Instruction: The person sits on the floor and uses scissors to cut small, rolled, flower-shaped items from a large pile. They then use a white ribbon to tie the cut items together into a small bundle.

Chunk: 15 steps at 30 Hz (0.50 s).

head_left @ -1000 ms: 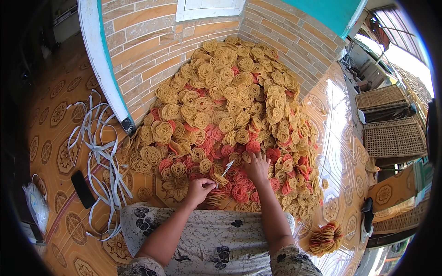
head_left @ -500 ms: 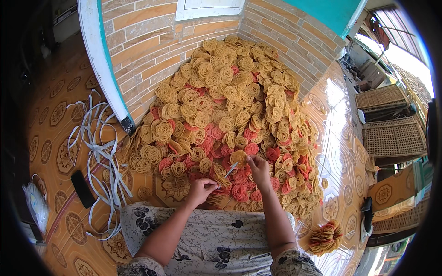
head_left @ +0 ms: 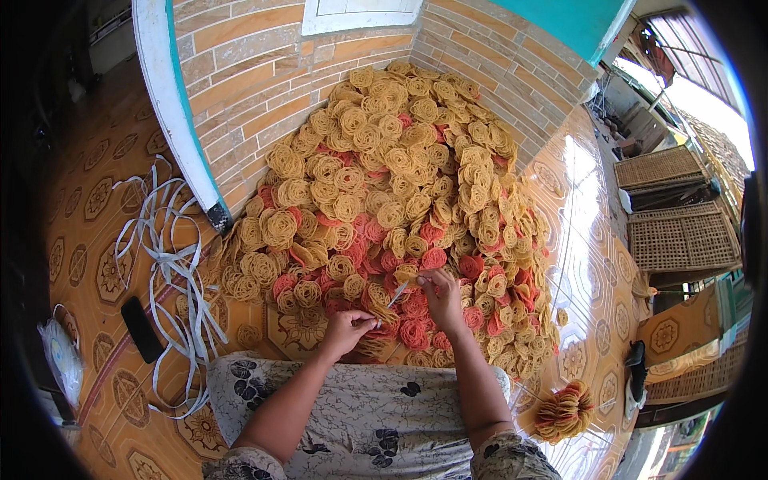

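My left hand (head_left: 350,332) is closed, pinching a thin, pale pointed strip (head_left: 398,294) that slants up to the right. A few yellow lacy discs (head_left: 382,312) sit against the fingertips, apparently threaded on the strip. My right hand (head_left: 442,298) is closed on the edge of a yellow lacy disc (head_left: 406,274), held at the strip's upper tip; whether the tip has passed through it I cannot tell. Beyond both hands rises a large pile of yellow and red coiled, lacy discs (head_left: 368,160), looking like dried noodle or cracker rounds. Patterned cloth (head_left: 344,416) covers my lap.
Tangled white strips (head_left: 172,264) lie on the tiled floor at left, beside a black phone (head_left: 142,330) and a plastic bag (head_left: 61,360). A bundle of stacked discs (head_left: 565,411) rests at right. Brick walls (head_left: 248,80) back the pile; woven racks (head_left: 680,240) stand far right.
My right hand has shifted slightly left, bringing its yellow disc closer over the strip's tip. My left hand stays almost in place.
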Available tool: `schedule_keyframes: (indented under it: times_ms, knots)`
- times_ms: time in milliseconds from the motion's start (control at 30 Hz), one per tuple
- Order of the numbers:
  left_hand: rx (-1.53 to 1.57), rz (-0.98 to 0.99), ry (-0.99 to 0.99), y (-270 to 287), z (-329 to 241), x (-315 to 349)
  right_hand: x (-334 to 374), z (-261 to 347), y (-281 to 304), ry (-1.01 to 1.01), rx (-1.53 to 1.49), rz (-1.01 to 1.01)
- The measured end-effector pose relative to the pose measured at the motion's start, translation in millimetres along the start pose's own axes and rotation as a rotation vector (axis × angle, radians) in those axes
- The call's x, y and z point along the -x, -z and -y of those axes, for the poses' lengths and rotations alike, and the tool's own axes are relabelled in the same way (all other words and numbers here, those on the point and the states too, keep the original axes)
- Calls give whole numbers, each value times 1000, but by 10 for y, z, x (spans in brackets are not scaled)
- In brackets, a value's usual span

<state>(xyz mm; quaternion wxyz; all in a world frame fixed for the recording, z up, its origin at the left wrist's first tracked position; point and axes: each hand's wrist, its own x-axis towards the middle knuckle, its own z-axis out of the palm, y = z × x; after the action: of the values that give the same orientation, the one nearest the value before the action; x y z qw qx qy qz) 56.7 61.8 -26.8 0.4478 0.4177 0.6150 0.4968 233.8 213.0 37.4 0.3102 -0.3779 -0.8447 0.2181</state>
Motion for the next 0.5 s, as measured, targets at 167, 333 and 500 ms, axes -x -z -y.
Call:
schedule_keyframes:
  times_ms: [167,333,500]
  knots:
    - [104,-51,41,-6,62,-20,49,194,-108,122,-202,383]
    - [-29,-99,48,30,88,-34,-454,-115,-239,-50,295,-209]
    - [-68,-131,3,49,50,-39,-539,-341,-263,56,477,-135]
